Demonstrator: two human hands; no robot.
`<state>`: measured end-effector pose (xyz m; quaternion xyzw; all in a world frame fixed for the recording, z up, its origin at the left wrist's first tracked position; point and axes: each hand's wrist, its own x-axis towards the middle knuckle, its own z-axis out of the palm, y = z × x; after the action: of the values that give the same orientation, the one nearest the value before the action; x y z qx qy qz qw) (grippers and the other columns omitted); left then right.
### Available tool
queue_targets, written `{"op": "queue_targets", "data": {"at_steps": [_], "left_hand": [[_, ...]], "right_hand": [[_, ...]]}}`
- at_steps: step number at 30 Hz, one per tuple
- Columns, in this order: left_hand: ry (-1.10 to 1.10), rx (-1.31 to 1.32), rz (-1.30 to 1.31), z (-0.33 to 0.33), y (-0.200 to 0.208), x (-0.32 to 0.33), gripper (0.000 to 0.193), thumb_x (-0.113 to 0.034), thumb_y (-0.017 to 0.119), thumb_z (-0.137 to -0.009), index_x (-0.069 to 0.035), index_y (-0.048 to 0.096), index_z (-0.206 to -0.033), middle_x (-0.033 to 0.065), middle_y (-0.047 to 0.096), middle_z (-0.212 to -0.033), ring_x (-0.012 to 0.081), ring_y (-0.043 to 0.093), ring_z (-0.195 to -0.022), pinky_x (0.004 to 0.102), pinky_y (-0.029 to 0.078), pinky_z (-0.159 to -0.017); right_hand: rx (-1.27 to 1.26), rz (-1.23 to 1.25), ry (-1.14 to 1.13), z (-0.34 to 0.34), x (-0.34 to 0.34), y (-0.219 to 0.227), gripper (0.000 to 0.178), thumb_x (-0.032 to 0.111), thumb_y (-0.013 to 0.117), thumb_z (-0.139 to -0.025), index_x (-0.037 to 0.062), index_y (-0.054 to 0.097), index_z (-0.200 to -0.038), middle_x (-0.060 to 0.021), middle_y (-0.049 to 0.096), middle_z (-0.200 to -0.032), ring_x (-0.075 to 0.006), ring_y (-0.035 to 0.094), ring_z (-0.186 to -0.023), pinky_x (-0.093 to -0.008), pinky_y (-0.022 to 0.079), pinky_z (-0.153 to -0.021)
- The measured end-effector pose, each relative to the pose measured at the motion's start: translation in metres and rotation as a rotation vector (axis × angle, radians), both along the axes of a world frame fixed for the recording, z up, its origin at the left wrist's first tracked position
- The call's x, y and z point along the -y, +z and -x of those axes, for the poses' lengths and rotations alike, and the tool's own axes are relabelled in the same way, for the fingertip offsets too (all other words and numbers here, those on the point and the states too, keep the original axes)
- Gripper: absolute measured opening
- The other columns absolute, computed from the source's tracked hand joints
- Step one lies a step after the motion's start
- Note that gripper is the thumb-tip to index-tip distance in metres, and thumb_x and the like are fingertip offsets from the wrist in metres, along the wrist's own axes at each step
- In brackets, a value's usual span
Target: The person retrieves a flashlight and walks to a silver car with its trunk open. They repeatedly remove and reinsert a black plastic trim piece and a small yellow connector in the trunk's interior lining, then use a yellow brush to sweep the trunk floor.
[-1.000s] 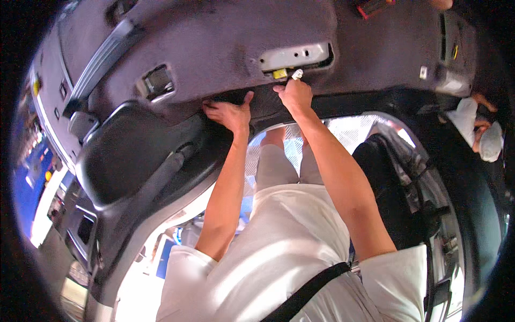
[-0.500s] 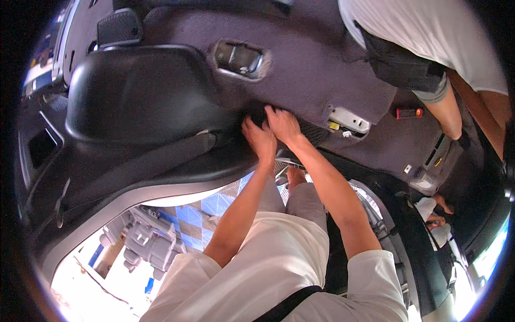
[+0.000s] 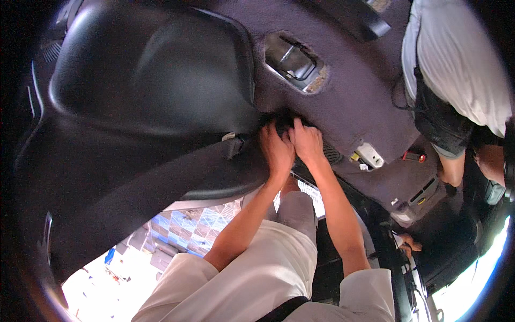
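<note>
Both hands — left hand (image 3: 276, 150); right hand (image 3: 307, 142) — press fuzzy headliner (image 3: 354, 91).

Fuzzy grey cloth, napped and matt, over the whole headliner (image 3: 354, 91). Smooth black plastic, faintly glossy with a soft sheen, on the large trim panel (image 3: 155, 70) beside it. Bare metal, possibly, inside the cut-out opening (image 3: 295, 61), with a frayed, crumbly foam-like edge; too dim to be sure. Hard white plastic, smooth, on the small clip bracket (image 3: 370, 155). Shiny red plastic on the little tab (image 3: 413, 156). Both bare hands, left hand (image 3: 276, 150) and right hand (image 3: 307, 142), pressed into the cloth nap at the panel's edge. Plain woven cloth, matt and off-white, on the short sleeves (image 3: 365, 292). Lightly ribbed white cloth on a nearby person's shirt (image 3: 456, 59).
</note>
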<state>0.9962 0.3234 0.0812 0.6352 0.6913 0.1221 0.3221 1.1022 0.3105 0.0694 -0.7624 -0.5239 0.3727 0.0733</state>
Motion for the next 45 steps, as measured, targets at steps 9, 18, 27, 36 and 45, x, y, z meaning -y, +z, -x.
{"op": "queue_targets", "data": {"at_steps": [9, 18, 27, 36, 45], "left_hand": [[-0.108, -0.070, 0.008, -0.009, -0.005, 0.014, 0.075, -0.028, 0.077, -0.089, 0.001, 0.044, -0.150, 0.0301, 0.045, -0.140, 0.0492, 0.042, -0.131, 0.0596, 0.033, -0.110], [-0.684, 0.094, -0.150, -0.012, 0.003, 0.048, 0.068, -0.020, 0.082, -0.084, -0.005, 0.052, -0.143, 0.0196, 0.047, -0.142, 0.0397, 0.043, -0.135, 0.0555, 0.031, -0.114], [-0.385, 0.240, 0.171, 0.036, -0.001, 0.135, 0.054, -0.012, 0.082, -0.086, -0.001, 0.055, -0.133, 0.0171, 0.068, -0.112, 0.0287, 0.066, -0.104, 0.0399, 0.053, -0.093], [0.239, 0.353, 0.422, 0.063, -0.022, 0.178, 0.061, -0.029, 0.081, -0.093, 0.006, 0.054, -0.134, 0.0179, 0.063, -0.128, 0.0260, 0.063, -0.117, 0.0370, 0.052, -0.098], [0.516, 0.701, 0.431, 0.063, -0.059, 0.165, 0.038, -0.031, 0.081, -0.093, -0.006, 0.058, -0.109, 0.0017, 0.059, -0.098, 0.0132, 0.054, -0.091, 0.0314, 0.045, -0.083]], "right_hand": [[0.020, -0.174, -1.098, 0.023, 0.196, -0.004, 0.027, 0.016, 0.074, -0.097, 0.0019, 0.067, -0.119, -0.0131, 0.070, -0.104, -0.0203, 0.068, -0.087, -0.0335, 0.055, -0.077], [-0.403, -0.403, -1.393, -0.004, 0.244, -0.015, 0.042, 0.009, 0.073, -0.098, -0.0051, 0.061, -0.135, -0.0158, 0.069, -0.126, -0.0207, 0.069, -0.110, -0.0305, 0.054, -0.096], [-0.090, -0.023, -1.367, 0.000, 0.148, -0.020, 0.074, 0.038, 0.082, -0.088, -0.0144, 0.056, -0.133, -0.0308, 0.063, -0.128, -0.0373, 0.064, -0.116, -0.0415, 0.049, -0.101], [-0.333, -0.194, -1.575, -0.032, 0.164, -0.041, 0.027, 0.020, 0.082, -0.089, -0.0039, 0.071, -0.092, -0.0035, 0.071, -0.091, -0.0123, 0.062, -0.080, -0.0302, 0.050, -0.075], [-0.266, -0.237, -1.457, -0.008, 0.166, -0.038, 0.045, 0.028, 0.080, -0.093, -0.0102, 0.069, -0.114, -0.0060, 0.069, -0.098, -0.0108, 0.057, -0.086, -0.0265, 0.045, -0.078]]}}
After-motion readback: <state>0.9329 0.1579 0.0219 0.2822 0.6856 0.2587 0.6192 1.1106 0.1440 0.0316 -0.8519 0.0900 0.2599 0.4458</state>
